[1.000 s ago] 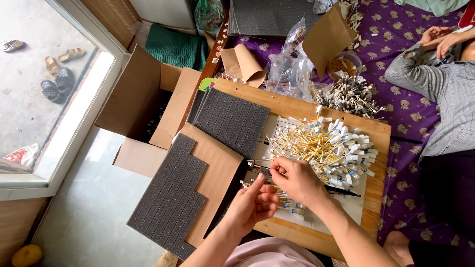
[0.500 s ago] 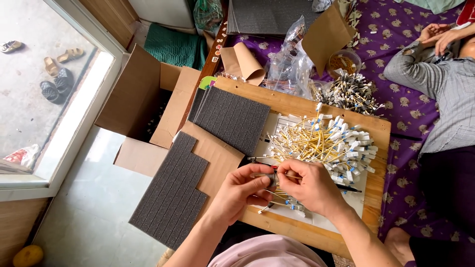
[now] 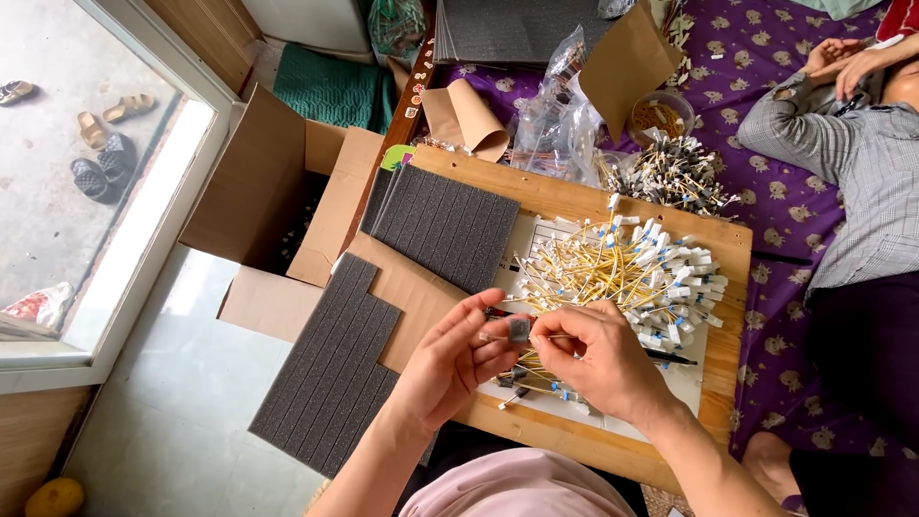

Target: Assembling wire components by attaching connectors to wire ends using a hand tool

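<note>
Pinched between the fingertips of the left hand (image 3: pixel 450 359) and right hand (image 3: pixel 598 359), a small grey connector piece (image 3: pixel 520 329) is held just above the wooden board (image 3: pixel 574 196). A tangled heap of thin yellow cables (image 3: pixel 622 273) with white and blue plastic ends is piled behind it, and ribbed dark grey foam sheets (image 3: pixel 445 225) are laid flat to the left.

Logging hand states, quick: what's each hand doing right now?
Left hand: fingers pinched on a small grey foam piece.
Right hand: fingers closed on the same piece.

Small grey piece (image 3: pixel 519 329) mostly hidden by fingertips; lying person (image 3: pixel 852 163) cut off by right edge.
</note>
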